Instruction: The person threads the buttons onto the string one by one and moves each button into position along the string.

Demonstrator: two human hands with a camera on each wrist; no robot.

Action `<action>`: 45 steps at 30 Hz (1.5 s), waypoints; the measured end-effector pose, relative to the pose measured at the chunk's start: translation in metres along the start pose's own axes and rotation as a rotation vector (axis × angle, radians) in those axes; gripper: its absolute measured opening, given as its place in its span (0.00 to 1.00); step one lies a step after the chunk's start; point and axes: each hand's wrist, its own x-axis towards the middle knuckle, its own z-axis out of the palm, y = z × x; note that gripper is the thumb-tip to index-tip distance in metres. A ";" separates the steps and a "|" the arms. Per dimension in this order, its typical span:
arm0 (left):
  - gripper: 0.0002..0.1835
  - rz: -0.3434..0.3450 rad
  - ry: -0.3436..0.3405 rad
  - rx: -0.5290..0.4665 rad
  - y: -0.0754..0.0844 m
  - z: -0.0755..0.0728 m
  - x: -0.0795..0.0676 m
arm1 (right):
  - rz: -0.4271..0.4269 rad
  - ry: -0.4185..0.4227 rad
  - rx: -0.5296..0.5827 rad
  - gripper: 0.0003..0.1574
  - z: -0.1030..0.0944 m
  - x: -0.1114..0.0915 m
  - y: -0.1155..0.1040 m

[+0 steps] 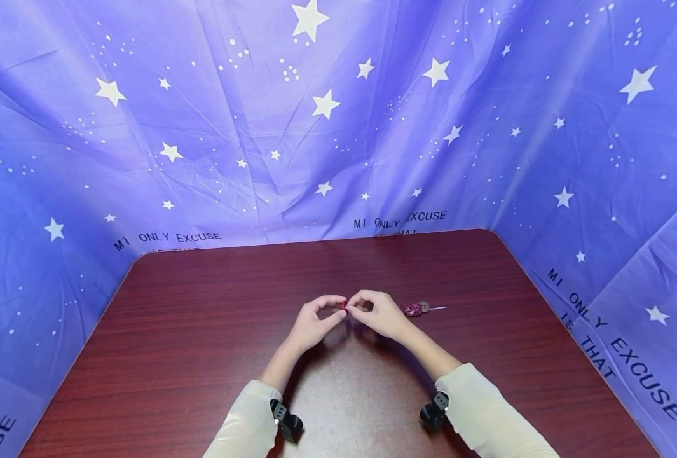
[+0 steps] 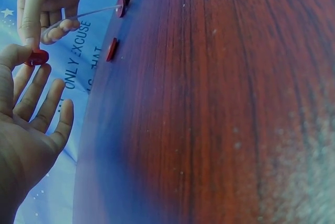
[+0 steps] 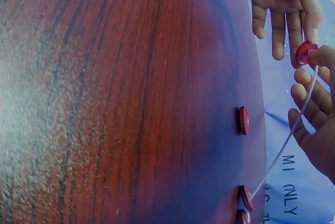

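Left hand [image 1: 314,322] pinches red button [image 2: 37,57]

The red button [image 3: 303,55] you hold looks like smooth, shiny plastic. Your string [image 3: 285,143] looks like dull, soft thread. Your table [image 1: 201,356] looks like wood, smooth with a bright shine. The starry curtain [image 1: 229,127] is crinkly cloth. Your sleeves [image 1: 245,416] look like dull cloth.

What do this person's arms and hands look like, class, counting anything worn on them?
The left hand and right hand are both ungloved. The left sleeve and right sleeve are plain pale cream, ending short of the wrists. A small black device sits at the left cuff, another at the right.
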 end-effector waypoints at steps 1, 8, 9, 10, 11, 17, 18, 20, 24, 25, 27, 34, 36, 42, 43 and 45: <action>0.16 0.000 0.000 -0.001 0.000 0.000 0.000 | 0.003 -0.002 -0.004 0.03 0.000 0.000 0.000; 0.16 0.002 -0.004 0.001 0.000 0.000 0.000 | 0.001 -0.013 -0.010 0.02 0.001 0.001 0.005; 0.16 0.000 -0.004 0.001 0.000 -0.001 0.001 | 0.000 -0.014 -0.008 0.02 0.001 0.001 0.005; 0.16 -0.003 -0.003 0.000 0.001 0.000 0.001 | 0.000 -0.014 -0.008 0.02 0.001 0.001 0.006; 0.16 -0.005 -0.002 -0.001 0.001 0.000 0.001 | 0.000 -0.014 -0.009 0.02 0.001 0.001 0.006; 0.16 -0.013 -0.001 0.003 0.005 -0.001 0.000 | 0.004 -0.010 -0.020 0.02 0.001 0.002 0.006; 0.16 -0.012 0.000 0.008 0.005 -0.001 0.000 | 0.006 -0.009 -0.021 0.02 0.001 0.002 0.006; 0.15 -0.007 0.005 0.019 0.003 0.000 0.001 | 0.011 -0.010 -0.023 0.03 0.001 0.002 0.006; 0.15 0.008 0.033 0.035 -0.005 0.002 0.002 | 0.021 -0.010 -0.027 0.05 0.001 0.002 0.006; 0.15 0.010 0.043 0.040 -0.008 0.003 0.003 | 0.024 -0.011 -0.027 0.06 0.001 0.002 0.006; 0.15 0.018 0.064 0.046 -0.015 0.004 0.005 | 0.032 -0.011 -0.025 0.07 0.002 0.002 0.006; 0.15 0.060 0.090 0.052 -0.026 0.005 0.006 | 0.065 -0.022 0.042 0.09 0.002 0.002 0.005; 0.15 0.074 0.094 0.075 -0.026 0.005 0.006 | 0.069 -0.030 0.061 0.09 0.000 0.002 0.002; 0.16 0.103 0.117 0.173 -0.026 0.005 0.006 | 0.076 -0.070 0.113 0.11 -0.010 -0.004 -0.026; 0.16 0.108 0.118 0.180 -0.026 0.005 0.007 | 0.080 -0.076 0.122 0.12 -0.011 -0.005 -0.030; 0.16 0.118 0.121 0.193 -0.026 0.006 0.007 | 0.092 -0.080 0.135 0.12 -0.012 -0.005 -0.032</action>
